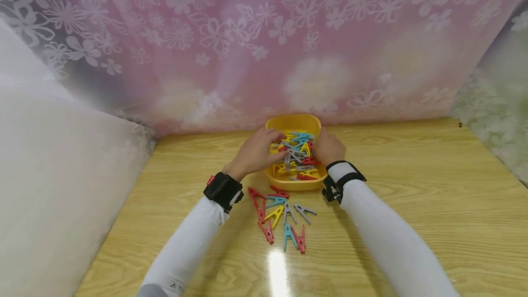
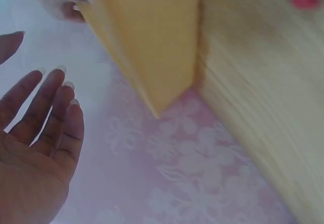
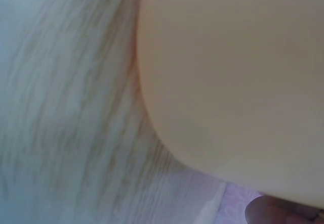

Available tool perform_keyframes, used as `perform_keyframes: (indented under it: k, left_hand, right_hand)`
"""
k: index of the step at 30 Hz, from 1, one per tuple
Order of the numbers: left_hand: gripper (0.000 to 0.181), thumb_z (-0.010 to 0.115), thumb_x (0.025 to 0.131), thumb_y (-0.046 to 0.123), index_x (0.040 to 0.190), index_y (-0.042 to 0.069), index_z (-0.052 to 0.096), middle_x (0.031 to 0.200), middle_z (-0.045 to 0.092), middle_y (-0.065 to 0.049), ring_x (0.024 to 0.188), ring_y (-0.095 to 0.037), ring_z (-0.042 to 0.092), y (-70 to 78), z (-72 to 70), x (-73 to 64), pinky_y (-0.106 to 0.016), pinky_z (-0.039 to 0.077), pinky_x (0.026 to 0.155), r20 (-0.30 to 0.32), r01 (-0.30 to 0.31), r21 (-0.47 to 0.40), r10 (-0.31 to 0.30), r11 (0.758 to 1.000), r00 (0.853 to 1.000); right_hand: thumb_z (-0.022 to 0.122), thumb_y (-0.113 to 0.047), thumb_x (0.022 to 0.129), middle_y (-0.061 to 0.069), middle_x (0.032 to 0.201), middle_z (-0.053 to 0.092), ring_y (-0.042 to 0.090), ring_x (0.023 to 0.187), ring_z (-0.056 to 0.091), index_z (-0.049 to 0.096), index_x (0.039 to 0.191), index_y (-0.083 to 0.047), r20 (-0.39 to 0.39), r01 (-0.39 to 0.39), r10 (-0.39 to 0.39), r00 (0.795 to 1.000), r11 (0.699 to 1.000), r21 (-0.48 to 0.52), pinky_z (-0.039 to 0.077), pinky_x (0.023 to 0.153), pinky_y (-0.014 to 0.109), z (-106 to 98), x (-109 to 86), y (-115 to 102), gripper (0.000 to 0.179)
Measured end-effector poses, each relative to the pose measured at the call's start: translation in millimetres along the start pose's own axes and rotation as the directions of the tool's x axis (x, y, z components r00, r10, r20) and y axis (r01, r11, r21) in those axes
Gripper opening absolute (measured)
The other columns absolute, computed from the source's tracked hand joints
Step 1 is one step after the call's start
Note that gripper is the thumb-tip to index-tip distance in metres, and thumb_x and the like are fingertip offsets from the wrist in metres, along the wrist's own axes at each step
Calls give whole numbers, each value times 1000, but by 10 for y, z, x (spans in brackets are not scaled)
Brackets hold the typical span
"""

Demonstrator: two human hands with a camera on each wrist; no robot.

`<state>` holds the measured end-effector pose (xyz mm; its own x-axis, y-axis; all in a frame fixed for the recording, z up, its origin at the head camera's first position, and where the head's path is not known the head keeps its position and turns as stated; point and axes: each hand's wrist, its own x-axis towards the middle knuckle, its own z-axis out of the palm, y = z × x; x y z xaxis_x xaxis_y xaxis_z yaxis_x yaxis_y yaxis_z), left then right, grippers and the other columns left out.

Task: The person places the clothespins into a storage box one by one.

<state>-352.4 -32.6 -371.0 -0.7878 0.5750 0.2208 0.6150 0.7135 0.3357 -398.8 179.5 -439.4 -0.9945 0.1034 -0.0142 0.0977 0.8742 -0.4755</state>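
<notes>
A yellow plastic basket [image 1: 294, 186] holds many clothespins [image 1: 303, 155] in red, yellow, blue and grey. Over its left rim is my left hand [image 1: 257, 152]; the left wrist view shows that hand [image 2: 43, 128] with fingers loosely extended and nothing in the palm. My right hand [image 1: 329, 146] grips the basket's right rim, its fingertips mostly hidden. Only a bit of the right hand [image 3: 276, 211] appears low in the right wrist view, past the basket's blurred outer wall [image 3: 233, 82].
Several loose clothespins, among them a yellow one [image 1: 275, 214] and a grey one [image 1: 304, 212], lie on the wooden table [image 1: 392, 187] in front of the basket. Behind the basket hangs a pink flowered cloth [image 1: 247, 58]. A white surface [image 1: 53, 150] rises at the left.
</notes>
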Motion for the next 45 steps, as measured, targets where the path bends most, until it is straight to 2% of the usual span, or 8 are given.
perform_keyframes:
  k: [7, 11, 14, 18, 22, 32, 40, 45]
  left_hand:
    - [17, 66, 89, 25, 97, 10, 62, 98, 60, -5, 95, -23, 55, -170, 6, -244, -33, 43, 82, 5, 18, -58, -18, 998, 1000]
    - [9, 66, 86, 22, 87, 14, 60, 89, 59, 0, 88, -20, 56, -248, 26, -417, -30, 44, 78, 47, 12, -66, -9, 998, 999]
    - [9, 66, 83, 20, 90, 14, 64, 90, 59, 4, 88, -18, 56, -299, 54, -572, -30, 45, 79, 106, 29, -57, -22, 998, 994]
    - [20, 71, 80, 16, 99, 11, 69, 96, 62, 4, 93, -19, 54, -353, 124, -757, -32, 44, 81, 180, 39, -38, -32, 998, 983]
    - [26, 72, 77, 12, 103, 12, 71, 101, 65, 4, 95, -16, 52, -369, 225, -874, -30, 45, 82, 231, 10, -32, -2, 999, 973]
    - [27, 73, 74, 11, 101, 17, 72, 101, 61, 5, 95, -15, 47, -336, 330, -928, -29, 42, 83, 194, -141, 100, 120, 985, 974]
    - [27, 71, 73, 6, 97, 19, 73, 99, 62, 6, 93, -15, 46, -314, 334, -881, -29, 40, 83, 249, -242, 161, 198, 957, 948]
    - [27, 72, 73, 6, 96, 19, 73, 93, 62, 7, 88, -15, 46, -275, 315, -852, -28, 40, 78, 295, -250, 190, 187, 949, 937]
  right_hand:
    - [56, -11, 93, 19, 99, 64, 34, 86, 63, 49, 113, -1, -10, -13, 12, 1000, 1000, -13, 52, 74, 53, -24, 7, 21, 23]
    - [54, -12, 95, 20, 99, 64, 35, 86, 64, 49, 113, -1, -16, -9, 9, 1000, 1000, -13, 52, 73, 54, -25, 2, 34, 22]
    - [53, -12, 95, 20, 99, 64, 35, 86, 64, 48, 114, -1, -18, -9, 9, 1000, 1000, -4, 51, 73, 54, -17, 6, 42, 23]
    - [52, -13, 95, 20, 99, 64, 36, 87, 64, 48, 116, 0, -12, -23, 23, 1000, 1000, -8, 51, 74, 55, -8, 17, 51, 24]
    - [53, -13, 95, 20, 99, 63, 35, 87, 63, 47, 117, 1, -5, -38, 38, 999, 999, -11, 50, 76, 54, -15, 19, 53, 26]
    - [53, -16, 96, 21, 98, 63, 37, 87, 63, 47, 117, 1, 8, -16, 16, 1000, 1000, 5, 50, 75, 55, -10, -14, 50, 28]
    - [53, -13, 95, 19, 96, 63, 35, 85, 63, 47, 117, 0, 8, -19, 19, 1000, 1000, 3, 51, 74, 54, -2, -9, 12, 26]
    - [53, -13, 95, 20, 98, 62, 35, 86, 63, 46, 120, 2, 6, -28, 28, 1000, 1000, -5, 51, 75, 53, -5, -14, -16, 30]
